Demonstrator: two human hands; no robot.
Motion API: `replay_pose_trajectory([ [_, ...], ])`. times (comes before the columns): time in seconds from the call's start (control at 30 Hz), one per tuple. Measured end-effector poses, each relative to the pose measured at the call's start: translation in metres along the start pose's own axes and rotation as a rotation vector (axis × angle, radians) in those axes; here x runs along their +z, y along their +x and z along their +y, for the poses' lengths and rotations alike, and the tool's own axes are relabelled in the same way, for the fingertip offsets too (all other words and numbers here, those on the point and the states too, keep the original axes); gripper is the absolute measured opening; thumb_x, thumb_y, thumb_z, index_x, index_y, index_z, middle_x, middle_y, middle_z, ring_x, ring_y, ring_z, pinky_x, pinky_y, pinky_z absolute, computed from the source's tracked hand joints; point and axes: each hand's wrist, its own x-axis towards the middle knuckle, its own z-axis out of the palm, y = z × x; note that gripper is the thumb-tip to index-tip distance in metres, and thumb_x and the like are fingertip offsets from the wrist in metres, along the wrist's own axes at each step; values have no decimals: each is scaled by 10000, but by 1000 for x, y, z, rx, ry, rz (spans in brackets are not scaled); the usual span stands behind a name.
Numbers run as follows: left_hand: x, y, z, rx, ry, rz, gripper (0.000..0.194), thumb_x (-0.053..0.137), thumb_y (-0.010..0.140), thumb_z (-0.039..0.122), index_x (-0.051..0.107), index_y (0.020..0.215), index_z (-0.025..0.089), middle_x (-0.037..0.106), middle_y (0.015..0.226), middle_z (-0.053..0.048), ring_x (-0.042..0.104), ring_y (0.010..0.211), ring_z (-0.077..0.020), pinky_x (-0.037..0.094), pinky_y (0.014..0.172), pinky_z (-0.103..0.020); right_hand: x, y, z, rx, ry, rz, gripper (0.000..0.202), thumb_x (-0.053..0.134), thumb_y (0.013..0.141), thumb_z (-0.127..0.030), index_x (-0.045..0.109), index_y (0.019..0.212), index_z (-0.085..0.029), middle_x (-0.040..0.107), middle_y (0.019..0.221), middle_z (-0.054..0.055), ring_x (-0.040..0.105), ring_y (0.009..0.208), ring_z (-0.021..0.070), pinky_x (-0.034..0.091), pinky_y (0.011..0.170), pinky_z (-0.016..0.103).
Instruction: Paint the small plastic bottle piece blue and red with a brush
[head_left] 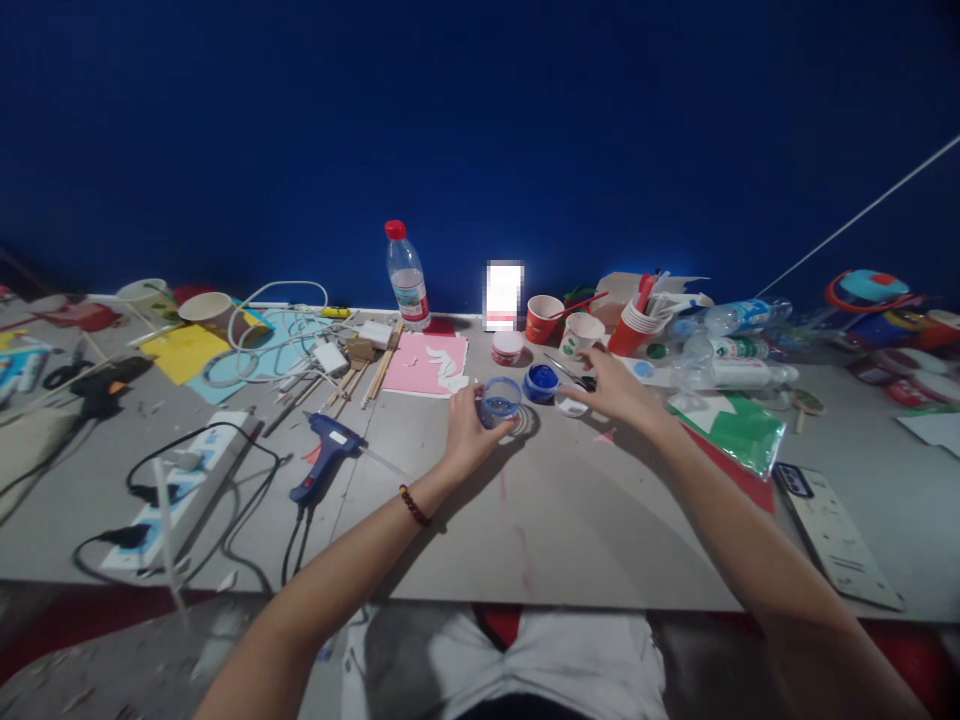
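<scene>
My left hand (472, 425) is wrapped round a small clear container with a blue rim (500, 400), tilted a little above the table. My right hand (609, 388) reaches to the right of an open jar of blue paint (541, 381). Its fingers are bent beside scissors (568, 373) and over a small whitish lid (573, 405); what they grip is too small to make out. Just behind that hand stands a white paper cup with green leaf prints (581, 335). A pink-lidded jar (507, 346) sits behind the two blue-rimmed containers.
A blue glue gun (330, 450) and a power strip (180, 490) with cables lie at left. Behind stand a bottle (408, 285) and pink card (424, 362). Plastic bottles (739, 345), a green packet (739, 430) and a phone (836, 530) lie at right.
</scene>
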Motion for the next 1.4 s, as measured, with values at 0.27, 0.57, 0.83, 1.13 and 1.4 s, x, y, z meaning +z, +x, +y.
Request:
replay_pose_trajectory([
  [0.27,-1,-1,1,20,30,3,586,839,676,279,489,1145,263,547,1150,-75,497,1149,-292,436,1017,-546,18,1,5,-134,-164,-241,595,824,674,-475,675,1204,-252,672,1222,145,594,1179,395,487,986,539],
  [0.57,0,0,-2,34,41,6,625,869,651,246,467,1129,283,540,1139,-62,511,1140,-289,443,1001,-570,-13,5,-1,49,138,-196,428,759,703,-522,732,1028,-244,728,945,64,670,829,256,540,764,392],
  [0.83,0,-1,-4,42,49,4,695,886,652,308,458,1199,287,535,1194,-77,512,1183,-295,440,1025,-568,-1,11,1,38,533,118,520,671,793,-522,591,1237,-262,696,1063,48,670,888,218,545,835,401],
  [1.13,-1,-1,-4,96,53,-46,778,888,646,339,464,1295,269,530,1291,-109,475,1257,-321,388,1097,-555,28,17,-24,81,534,237,406,721,732,-489,491,975,-259,687,1195,88,648,1080,251,510,945,418],
  [1.4,1,0,-7,55,78,-35,699,884,624,330,529,1220,244,543,1230,-98,495,1220,-314,418,1057,-513,21,3,-35,9,344,62,310,683,786,-462,452,749,-260,716,1004,37,661,954,257,512,886,421],
])
